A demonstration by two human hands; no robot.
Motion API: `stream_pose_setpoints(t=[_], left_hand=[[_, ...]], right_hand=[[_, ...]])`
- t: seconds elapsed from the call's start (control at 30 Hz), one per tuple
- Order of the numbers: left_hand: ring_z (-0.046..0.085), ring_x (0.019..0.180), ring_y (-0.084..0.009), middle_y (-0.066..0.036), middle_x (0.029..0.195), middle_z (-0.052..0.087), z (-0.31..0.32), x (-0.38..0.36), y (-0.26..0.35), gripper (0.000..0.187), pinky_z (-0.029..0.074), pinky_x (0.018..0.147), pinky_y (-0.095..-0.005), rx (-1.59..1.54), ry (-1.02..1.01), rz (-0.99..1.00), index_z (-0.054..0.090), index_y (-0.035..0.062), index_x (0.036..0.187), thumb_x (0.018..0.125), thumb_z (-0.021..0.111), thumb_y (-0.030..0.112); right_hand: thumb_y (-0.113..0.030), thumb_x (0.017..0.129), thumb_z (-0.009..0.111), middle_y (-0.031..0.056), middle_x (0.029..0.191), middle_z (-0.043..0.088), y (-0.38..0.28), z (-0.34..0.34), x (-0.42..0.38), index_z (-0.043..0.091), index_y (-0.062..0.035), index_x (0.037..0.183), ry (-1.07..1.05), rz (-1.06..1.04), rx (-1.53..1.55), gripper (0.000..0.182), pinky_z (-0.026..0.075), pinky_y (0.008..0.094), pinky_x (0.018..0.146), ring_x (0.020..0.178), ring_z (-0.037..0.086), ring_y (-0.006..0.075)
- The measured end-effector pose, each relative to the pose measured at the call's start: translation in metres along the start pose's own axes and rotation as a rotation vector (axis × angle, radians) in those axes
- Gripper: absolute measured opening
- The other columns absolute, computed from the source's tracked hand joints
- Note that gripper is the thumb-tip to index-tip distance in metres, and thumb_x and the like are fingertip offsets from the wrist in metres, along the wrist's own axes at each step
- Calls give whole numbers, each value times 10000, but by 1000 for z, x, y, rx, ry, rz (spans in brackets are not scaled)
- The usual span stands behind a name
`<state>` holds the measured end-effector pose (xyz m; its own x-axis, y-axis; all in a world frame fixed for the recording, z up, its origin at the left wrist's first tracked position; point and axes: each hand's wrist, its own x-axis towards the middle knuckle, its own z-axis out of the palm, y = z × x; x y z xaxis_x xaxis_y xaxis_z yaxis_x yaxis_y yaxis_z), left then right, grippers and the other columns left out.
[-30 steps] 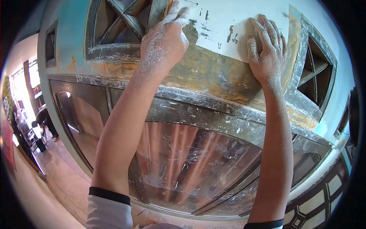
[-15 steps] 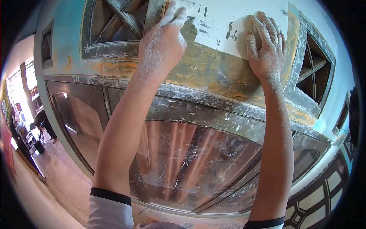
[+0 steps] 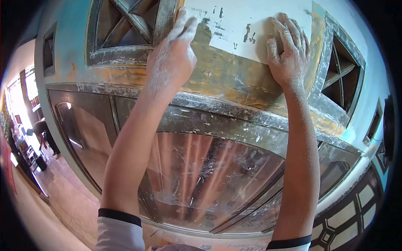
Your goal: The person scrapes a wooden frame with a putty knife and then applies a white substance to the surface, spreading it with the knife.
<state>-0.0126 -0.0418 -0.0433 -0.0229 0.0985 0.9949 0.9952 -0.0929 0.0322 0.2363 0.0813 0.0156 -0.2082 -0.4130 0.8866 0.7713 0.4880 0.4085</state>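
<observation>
Dust-covered, my left hand (image 3: 173, 52) is raised to the left edge of a white panel (image 3: 234, 25), fingers bent together against the surface. A pale strip shows beside its fingertips, but what it holds, if anything, I cannot make out. My right hand (image 3: 288, 56) rests with spread fingers near the panel's right side, touching it and holding nothing. Dark scraped marks dot the white surface. Below it runs a bare brownish band (image 3: 226, 75) with orange stains and worn paint.
Wooden vents with crossed bars, one on the left (image 3: 127, 25) and one on the right (image 3: 341, 75), flank the panel. A worn wooden frame (image 3: 217, 111) with dusty glass (image 3: 209, 175) lies beneath. Far left and lower down, another person (image 3: 44, 134) bends over near a bright doorway.
My left hand has shifted slightly down and left against the panel, partly with the camera's own motion. The right hand keeps its place on the surface. The distant person has shifted slightly.
</observation>
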Motion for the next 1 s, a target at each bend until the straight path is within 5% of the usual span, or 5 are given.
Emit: stream_pose_setpoints(t=[0.3,0.5,0.77,0.83,1.0], left_hand=[[531,1346,-370,-151,1578,458,-2,37,0,539,466,1116,-426,18,-141,-74,584,52,1435,902,509,17],[515,1379,-343,-100,1606,438,13,-8,-2,549,463,1125,-423,10,80,36,566,80,1459,917,507,12],[528,1367,-333,-112,1604,439,1,35,5,563,476,1113,-434,273,-196,-178,555,89,1470,912,513,20],[538,1354,-350,-119,1604,439,9,12,-1,551,480,1107,-438,-3,77,53,565,88,1460,913,523,35],[540,1352,-357,-131,1606,433,3,7,1,535,476,1111,-443,46,35,35,569,78,1454,924,509,41]], right_hand=[[-290,961,646,52,1531,541,0,0,0,615,-234,1423,12,-7,-3,466,307,469,1230,1456,449,290],[-297,963,650,52,1524,547,-3,0,0,618,-234,1416,20,-15,-34,459,311,469,1227,1448,459,293],[-292,956,660,52,1519,552,1,1,-1,627,-232,1404,28,-3,-18,454,315,469,1224,1441,467,292],[-284,954,663,52,1522,550,1,2,-2,633,-229,1397,38,-6,6,448,316,467,1223,1440,471,292],[-282,949,667,55,1514,559,-1,0,-1,640,-225,1389,31,3,-14,444,321,467,1220,1436,475,294]])
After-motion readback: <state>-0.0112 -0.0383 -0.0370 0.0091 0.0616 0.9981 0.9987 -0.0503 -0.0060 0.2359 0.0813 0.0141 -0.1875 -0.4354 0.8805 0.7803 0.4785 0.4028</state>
